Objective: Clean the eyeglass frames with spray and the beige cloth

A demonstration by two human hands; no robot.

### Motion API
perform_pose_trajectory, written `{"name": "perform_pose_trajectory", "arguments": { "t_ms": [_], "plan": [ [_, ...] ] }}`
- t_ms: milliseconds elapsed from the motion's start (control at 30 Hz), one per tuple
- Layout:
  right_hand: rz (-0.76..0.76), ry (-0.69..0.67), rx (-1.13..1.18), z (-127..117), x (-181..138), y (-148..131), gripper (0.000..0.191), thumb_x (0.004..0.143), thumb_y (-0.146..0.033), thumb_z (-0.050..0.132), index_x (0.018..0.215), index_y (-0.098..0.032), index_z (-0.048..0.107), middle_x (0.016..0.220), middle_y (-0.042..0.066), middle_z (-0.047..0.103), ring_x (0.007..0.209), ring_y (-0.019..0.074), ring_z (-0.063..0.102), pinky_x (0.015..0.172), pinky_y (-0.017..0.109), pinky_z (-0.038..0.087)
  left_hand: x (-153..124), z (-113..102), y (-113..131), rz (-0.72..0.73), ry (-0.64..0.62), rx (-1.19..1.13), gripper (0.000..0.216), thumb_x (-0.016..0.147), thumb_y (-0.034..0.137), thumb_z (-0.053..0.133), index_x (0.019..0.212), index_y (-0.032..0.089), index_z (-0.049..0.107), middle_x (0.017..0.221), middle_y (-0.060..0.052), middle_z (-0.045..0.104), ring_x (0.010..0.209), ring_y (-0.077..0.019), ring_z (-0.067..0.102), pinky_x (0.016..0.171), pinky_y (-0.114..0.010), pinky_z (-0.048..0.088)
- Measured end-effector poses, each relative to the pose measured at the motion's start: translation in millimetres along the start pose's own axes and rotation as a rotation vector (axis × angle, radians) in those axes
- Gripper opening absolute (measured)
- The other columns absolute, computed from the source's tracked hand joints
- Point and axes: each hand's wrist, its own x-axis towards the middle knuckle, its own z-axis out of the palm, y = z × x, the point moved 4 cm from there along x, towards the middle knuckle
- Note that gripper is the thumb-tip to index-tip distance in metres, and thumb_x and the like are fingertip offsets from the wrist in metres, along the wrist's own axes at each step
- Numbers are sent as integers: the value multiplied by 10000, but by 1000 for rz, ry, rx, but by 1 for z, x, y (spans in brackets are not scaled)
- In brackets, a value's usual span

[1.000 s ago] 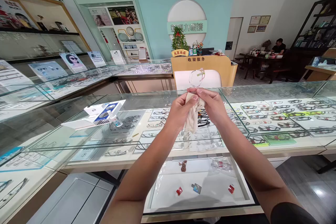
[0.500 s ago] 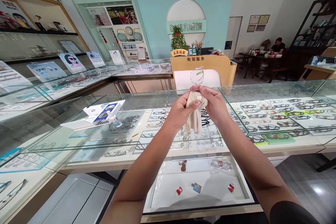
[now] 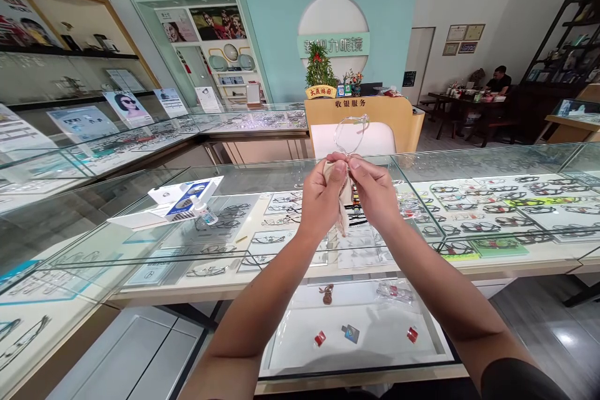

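Note:
A pair of clear-framed eyeglasses (image 3: 350, 135) is held up above the glass counter, one round lens standing over my fingertips. The rest of the frame is hidden by my hands and a cloth. My left hand (image 3: 321, 194) is closed on the beige wiping cloth (image 3: 344, 215), which hangs down between my palms. Pinched fingers of my right hand (image 3: 375, 190) grip the eyeglasses close to my left thumb. Both hands touch at the fingertips.
Below my hands is a glass display case (image 3: 272, 272) with rows of frames. An opened white-and-blue box (image 3: 187, 200) and a small white bottle (image 3: 205, 212) stand on its left. An open drawer (image 3: 375, 359) holds small packets. A person (image 3: 499, 81) sits at a far table.
The eyeglasses have turned, so their visible lens now leans to the right. Both hands have shifted slightly left, and the cloth hangs narrower, gathered between them.

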Motion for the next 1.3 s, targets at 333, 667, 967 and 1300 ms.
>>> {"name": "perform_pose_trajectory", "arguments": {
  "t_ms": [333,667,967,1300],
  "plan": [
    [25,104,96,-12,6,-11,299,831,-580,870,907,-291,887,1070,33,839,1076,256,739,1035,430,578,4,-4,9,-120,-218,60,521,922,688,730,828,181,650,743,-7,608,690,-142,538,665,-274,459],
    [97,115,165,-10,5,-9,310,827,-575,870,904,-274,868,1048,38,844,1027,248,739,963,395,587,3,-3,13,-203,-330,21,468,768,512,938,1027,181,731,813,-3,670,691,-129,553,646,-246,435],
    [64,113,71,6,-5,-5,369,906,-649,771,1015,-308,864,1120,39,831,1078,271,736,965,433,608,-5,3,13,2,-36,108,460,906,654,768,1025,210,749,750,11,618,675,-131,511,649,-267,443],
    [-66,164,6,-19,5,-16,280,918,-574,787,958,-310,872,1121,33,827,1010,233,706,982,414,568,3,-10,4,-54,-31,141,511,949,715,674,872,212,724,799,-21,688,785,-181,630,740,-299,516]
  ]
}}
